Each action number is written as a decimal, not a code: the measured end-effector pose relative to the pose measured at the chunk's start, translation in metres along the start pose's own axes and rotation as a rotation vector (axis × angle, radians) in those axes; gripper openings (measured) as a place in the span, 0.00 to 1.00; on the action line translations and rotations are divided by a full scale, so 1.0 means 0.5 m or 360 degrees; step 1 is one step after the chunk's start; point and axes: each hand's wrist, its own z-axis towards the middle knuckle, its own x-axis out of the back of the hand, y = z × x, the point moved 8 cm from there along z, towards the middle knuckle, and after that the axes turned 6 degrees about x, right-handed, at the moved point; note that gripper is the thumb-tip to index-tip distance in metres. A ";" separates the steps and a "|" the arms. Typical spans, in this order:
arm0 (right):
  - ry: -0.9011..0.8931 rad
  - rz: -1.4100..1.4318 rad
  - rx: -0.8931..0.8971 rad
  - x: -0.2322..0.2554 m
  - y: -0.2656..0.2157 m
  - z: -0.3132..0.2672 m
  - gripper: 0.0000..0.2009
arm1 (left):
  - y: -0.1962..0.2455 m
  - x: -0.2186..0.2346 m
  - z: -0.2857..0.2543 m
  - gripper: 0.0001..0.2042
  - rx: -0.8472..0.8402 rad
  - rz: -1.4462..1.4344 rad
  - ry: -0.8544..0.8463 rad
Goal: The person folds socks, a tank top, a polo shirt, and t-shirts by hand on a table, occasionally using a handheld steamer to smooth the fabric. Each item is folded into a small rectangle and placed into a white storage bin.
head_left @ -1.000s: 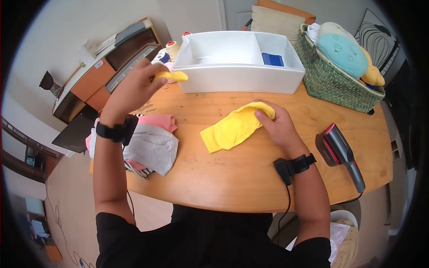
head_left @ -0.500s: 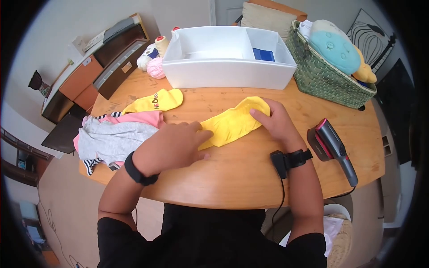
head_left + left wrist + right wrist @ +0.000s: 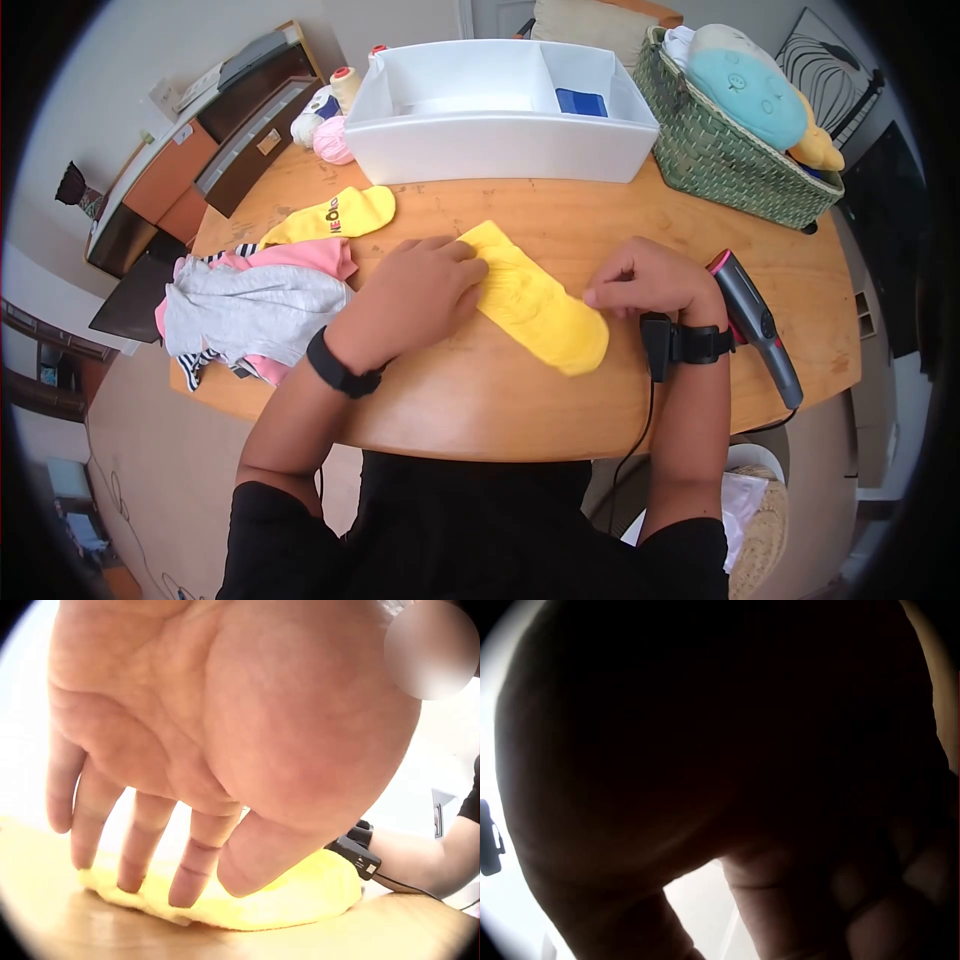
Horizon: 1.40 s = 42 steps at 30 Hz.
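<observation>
A yellow sock (image 3: 540, 305) lies slantwise on the wooden table, its cuff up and left, its toe down and right. At the cuff end, my left hand (image 3: 415, 295) touches it with fingertips. The left wrist view shows those fingers (image 3: 195, 866) extended down onto the yellow fabric. Just past the toe hovers my right hand (image 3: 655, 278), thumb near the sock's edge. In the dark right wrist view, the right hand (image 3: 727, 772) has a gap between thumb and forefinger with nothing in it. Another yellow sock (image 3: 365, 210), with dark lettering, lies farther left.
Grey, pink and striped clothes (image 3: 250, 305) lie at the left. A white divided bin (image 3: 500, 150) stands at the back, yarn (image 3: 333, 141) beside it. A green woven basket (image 3: 730, 165) with plush toys is at the back right. A corded handheld steamer (image 3: 760, 325) lies right.
My left hand has put the lettered sock down by the clothes and come to the other sock's cuff. That sock has swung round, toe now towards me. The right hand has let go of it.
</observation>
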 end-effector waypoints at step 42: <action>0.0634 0.0455 0.1053 -0.043 -0.013 0.117 0.25 | -0.092 -0.078 0.094 0.20 0.0043 -0.1722 -0.0196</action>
